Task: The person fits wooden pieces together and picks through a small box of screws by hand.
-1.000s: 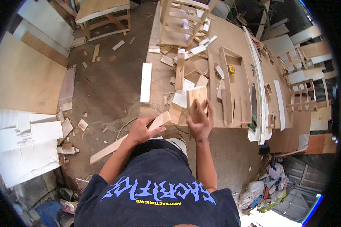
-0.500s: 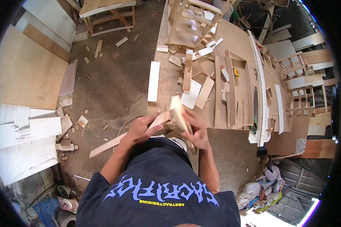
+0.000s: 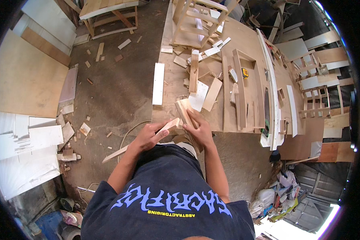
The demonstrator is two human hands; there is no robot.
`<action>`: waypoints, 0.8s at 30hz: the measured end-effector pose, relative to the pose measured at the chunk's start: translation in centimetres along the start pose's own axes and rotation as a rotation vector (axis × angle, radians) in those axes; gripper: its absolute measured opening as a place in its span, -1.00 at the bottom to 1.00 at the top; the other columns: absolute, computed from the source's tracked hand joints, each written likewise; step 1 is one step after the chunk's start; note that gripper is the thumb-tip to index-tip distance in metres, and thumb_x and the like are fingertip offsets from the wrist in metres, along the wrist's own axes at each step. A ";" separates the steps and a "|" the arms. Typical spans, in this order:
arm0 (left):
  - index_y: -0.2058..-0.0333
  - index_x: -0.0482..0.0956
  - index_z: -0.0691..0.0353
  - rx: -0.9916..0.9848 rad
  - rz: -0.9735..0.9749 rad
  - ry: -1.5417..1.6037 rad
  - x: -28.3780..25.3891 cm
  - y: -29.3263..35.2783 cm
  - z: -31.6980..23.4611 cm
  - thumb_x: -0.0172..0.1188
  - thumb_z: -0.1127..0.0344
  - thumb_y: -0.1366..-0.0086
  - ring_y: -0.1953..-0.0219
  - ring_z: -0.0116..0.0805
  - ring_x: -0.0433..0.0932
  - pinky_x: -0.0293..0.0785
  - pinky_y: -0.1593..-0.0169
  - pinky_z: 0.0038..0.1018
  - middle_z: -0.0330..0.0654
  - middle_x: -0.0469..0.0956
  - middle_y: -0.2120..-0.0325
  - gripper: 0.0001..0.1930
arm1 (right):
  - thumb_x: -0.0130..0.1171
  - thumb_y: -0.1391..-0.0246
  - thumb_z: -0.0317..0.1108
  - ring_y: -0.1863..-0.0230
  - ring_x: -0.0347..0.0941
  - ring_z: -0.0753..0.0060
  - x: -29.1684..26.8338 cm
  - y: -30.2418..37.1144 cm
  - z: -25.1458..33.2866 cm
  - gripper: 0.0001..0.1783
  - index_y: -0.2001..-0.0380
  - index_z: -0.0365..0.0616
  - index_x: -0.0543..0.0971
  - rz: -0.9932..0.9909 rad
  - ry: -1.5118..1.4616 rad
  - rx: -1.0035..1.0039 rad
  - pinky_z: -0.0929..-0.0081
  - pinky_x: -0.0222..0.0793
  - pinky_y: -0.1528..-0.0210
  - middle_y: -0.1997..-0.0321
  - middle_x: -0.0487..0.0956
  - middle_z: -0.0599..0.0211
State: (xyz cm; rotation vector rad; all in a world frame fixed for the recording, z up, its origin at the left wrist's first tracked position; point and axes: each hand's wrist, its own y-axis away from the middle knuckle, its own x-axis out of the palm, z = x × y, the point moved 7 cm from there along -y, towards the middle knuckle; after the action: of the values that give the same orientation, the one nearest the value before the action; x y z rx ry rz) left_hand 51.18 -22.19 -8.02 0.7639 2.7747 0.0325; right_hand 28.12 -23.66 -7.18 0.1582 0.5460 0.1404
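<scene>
My left hand [image 3: 149,137] is wrapped round a long narrow wooden strip [image 3: 116,154], which slants from beside my left forearm up to its end in front of my waist. A second wooden strip [image 3: 183,107] is in my right hand [image 3: 200,130], its far end pointing away over the near edge of the workbench [image 3: 170,114]. The ends of the two strips lie close together; whether they touch I cannot tell. The lower part of the right strip is hidden behind my hand.
On the bench lie a thick wood block [image 3: 194,71], a white board [image 3: 158,84], a shallow wooden frame [image 3: 238,94], a yellow tape measure [image 3: 245,73] and several offcuts. A slatted wooden frame [image 3: 188,32] stands at the back. Scraps litter the floor; a cable [image 3: 126,138] loops left of the bench.
The right strip, smeared by motion before, is sharp now and has turned slightly. The left strip has tilted, its end rising toward the right one. Both hands still hold their strips.
</scene>
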 end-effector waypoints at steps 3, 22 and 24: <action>-0.33 0.48 0.23 0.047 -0.054 0.070 -0.4 0.1 0.4 0.13 -0.07 -0.49 0.10 0.11 0.67 0.54 -0.04 -0.24 0.23 0.67 0.08 -0.38 | 0.52 -0.03 -0.26 -0.42 0.42 0.09 -0.2 0.6 -0.5 -0.23 -0.33 -0.14 0.54 -0.066 -0.332 -0.034 0.22 0.26 -0.45 -0.44 0.48 -0.02; -0.30 0.51 0.30 -0.025 -0.090 0.099 -0.7 3.3 1.0 0.14 0.01 -0.50 -0.09 -0.13 0.67 0.50 -0.15 -0.33 0.20 0.67 -0.03 -0.43 | 0.55 -0.02 -0.19 -0.51 0.29 0.12 1.8 1.7 -2.8 -0.16 -0.36 -0.20 0.51 -0.051 0.017 0.039 0.23 0.22 -0.48 -0.51 0.36 -0.09; -0.28 0.51 0.32 -0.047 -0.077 0.092 -0.4 3.3 1.2 0.15 0.03 -0.49 -0.11 -0.12 0.67 0.50 -0.17 -0.33 0.20 0.66 -0.05 -0.44 | 0.56 -0.02 -0.20 -0.51 0.29 0.12 2.4 3.5 -3.0 -0.16 -0.35 -0.24 0.50 0.057 -0.509 0.084 0.22 0.20 -0.49 -0.52 0.35 -0.08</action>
State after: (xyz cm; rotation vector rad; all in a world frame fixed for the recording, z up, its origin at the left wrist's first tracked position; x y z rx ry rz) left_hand 53.46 -19.64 -8.83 0.6588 2.8768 0.1207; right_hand 28.25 -19.44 -10.24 0.2816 0.0395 0.1264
